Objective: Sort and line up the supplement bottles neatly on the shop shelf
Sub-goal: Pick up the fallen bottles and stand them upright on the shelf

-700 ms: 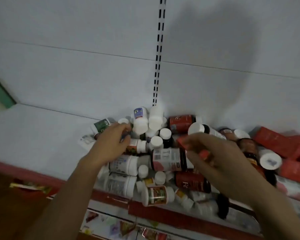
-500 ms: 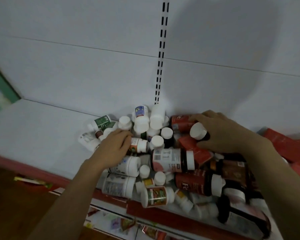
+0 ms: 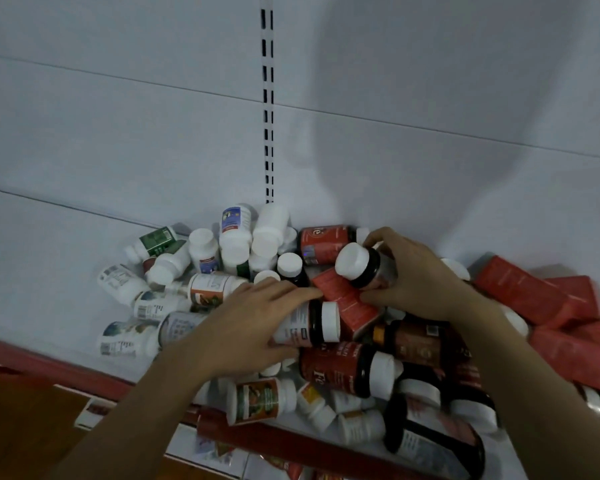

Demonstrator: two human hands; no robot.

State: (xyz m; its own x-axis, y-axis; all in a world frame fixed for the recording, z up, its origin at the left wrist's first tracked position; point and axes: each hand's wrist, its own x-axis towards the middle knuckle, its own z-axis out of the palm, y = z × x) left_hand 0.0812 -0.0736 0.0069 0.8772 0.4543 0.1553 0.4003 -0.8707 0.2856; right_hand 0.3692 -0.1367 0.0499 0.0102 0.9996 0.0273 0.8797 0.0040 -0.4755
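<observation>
**Here, both hands are in the bottle heap**

Plainly, both bare forearms reach in from the near edge and meet at the middle of the pile. The left hand (image 3: 257, 323) lies palm down over a white-labelled bottle (image 3: 305, 323) that rests on its side with its white cap to the right. The fingers are curved across its far side and the thumb is tucked beneath, so the hand has hold of it. The right hand (image 3: 420, 275) is wrapped round a dark bottle (image 3: 373, 268), with fingers over the far side and thumb on the near side. That bottle is raised just above the pile and tilted, its white cap turned left. A red carton (image 3: 347, 301) lies slanted between the two hands, just under the dark bottle.

The supplement bottles (image 3: 205, 251) lie jumbled on the white shelf (image 3: 49, 254), most on their sides, from the back panel to the red front edge (image 3: 32, 355). "Fe" can be read on a red-labelled bottle (image 3: 333, 370) near the front. Another red-labelled bottle (image 3: 321, 242) at the back shows a single "e" (the rest is turned away). A green-labelled bottle (image 3: 156, 240) lies far left and an orange-and-green one (image 3: 260, 401) near the edge; their print is too blurred to read. More red cartons (image 3: 534, 296) are stacked at the right.
</observation>
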